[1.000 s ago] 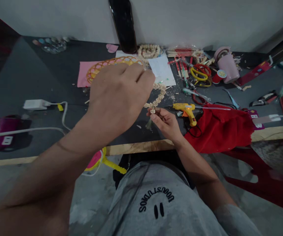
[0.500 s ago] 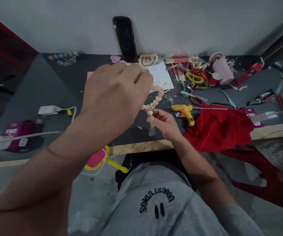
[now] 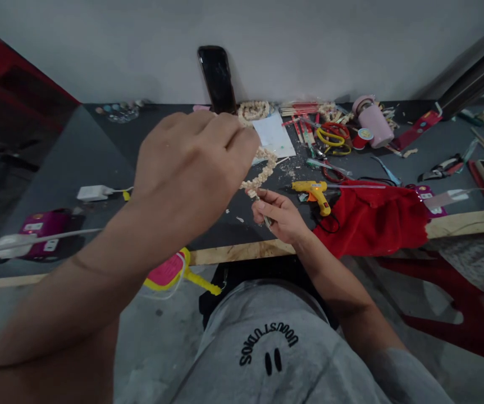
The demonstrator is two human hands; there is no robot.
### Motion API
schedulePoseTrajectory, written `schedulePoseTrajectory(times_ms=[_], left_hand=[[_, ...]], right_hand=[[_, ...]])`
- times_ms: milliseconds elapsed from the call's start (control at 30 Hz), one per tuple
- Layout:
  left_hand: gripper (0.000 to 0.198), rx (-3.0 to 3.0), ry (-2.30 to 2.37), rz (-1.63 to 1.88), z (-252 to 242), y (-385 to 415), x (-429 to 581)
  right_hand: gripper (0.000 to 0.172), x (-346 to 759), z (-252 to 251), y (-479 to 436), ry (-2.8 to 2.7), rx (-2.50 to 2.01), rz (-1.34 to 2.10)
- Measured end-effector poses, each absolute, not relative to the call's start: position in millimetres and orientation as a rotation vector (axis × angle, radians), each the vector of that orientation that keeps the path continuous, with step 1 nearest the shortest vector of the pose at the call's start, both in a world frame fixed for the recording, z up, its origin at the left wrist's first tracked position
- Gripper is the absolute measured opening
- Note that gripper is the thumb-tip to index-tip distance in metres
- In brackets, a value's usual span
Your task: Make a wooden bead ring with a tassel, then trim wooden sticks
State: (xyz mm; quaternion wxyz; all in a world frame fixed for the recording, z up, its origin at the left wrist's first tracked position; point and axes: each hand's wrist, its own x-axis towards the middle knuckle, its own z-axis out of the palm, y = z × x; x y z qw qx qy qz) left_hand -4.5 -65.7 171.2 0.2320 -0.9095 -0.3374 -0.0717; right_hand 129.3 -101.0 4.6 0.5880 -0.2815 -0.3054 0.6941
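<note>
A loop of small cream beads (image 3: pixel 268 168) hangs over the workbench from my left hand (image 3: pixel 195 157), which is raised close to the camera. That hand's fingers are curled down around the loop's upper part and hide it. Lower down, my right hand (image 3: pixel 282 217) pinches the bottom end of the beaded loop, thumb against fingers. A thin, pale tassel (image 3: pixel 268 223) lies along the right fingers, partly covered by them. Right of this hand, a yellow glue gun (image 3: pixel 315 193) rests on the bench with a clear glue stick at its back.
Red cloth (image 3: pixel 372 221) drapes over the bench's wooden front edge (image 3: pixel 242 251). Scissors (image 3: pixel 333 134), a red thread spool (image 3: pixel 362 138) and a pink bottle (image 3: pixel 375 124) stand behind. A phone (image 3: pixel 217 78) leans on the wall. At left are a white charger (image 3: pixel 94 193) and a purple box (image 3: pixel 45 231).
The tassel hung straight down below my right hand; now it is gathered against the fingers. My left hand stays raised. The whole view has shifted slightly.
</note>
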Motion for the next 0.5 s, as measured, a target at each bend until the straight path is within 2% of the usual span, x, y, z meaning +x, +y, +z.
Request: schedulePoseTrajectory(times_ms=[133, 233, 300, 367, 500], left_hand=[[0.032, -2.502, -0.973, -0.165, 173.5, -67.9, -4.3], [0.035, -2.514, -1.036, -0.148, 174.1, -68.3, -4.8], [0.035, -2.527, -1.068, -0.129, 173.8, -67.8, -5.4], [0.034, -2.538, -1.074, -0.11, 173.0, -67.0, -6.0], [0.032, -2.55, -1.085, -0.116, 169.9, -65.6, -6.6]], right_hand=[[0.044, 131.2, -1.2, -101.4, -0.748, -0.706, 1.66], [0.059, 134.3, -13.3, -101.4, -0.863, -0.82, 1.604], [0.07, 136.8, -20.8, -102.4, -0.982, -0.936, 1.433], [0.074, 138.6, -24.0, -104.6, -1.103, -1.052, 1.17], [0.059, 136.7, -16.3, -107.8, -1.31, -1.193, 0.667]])
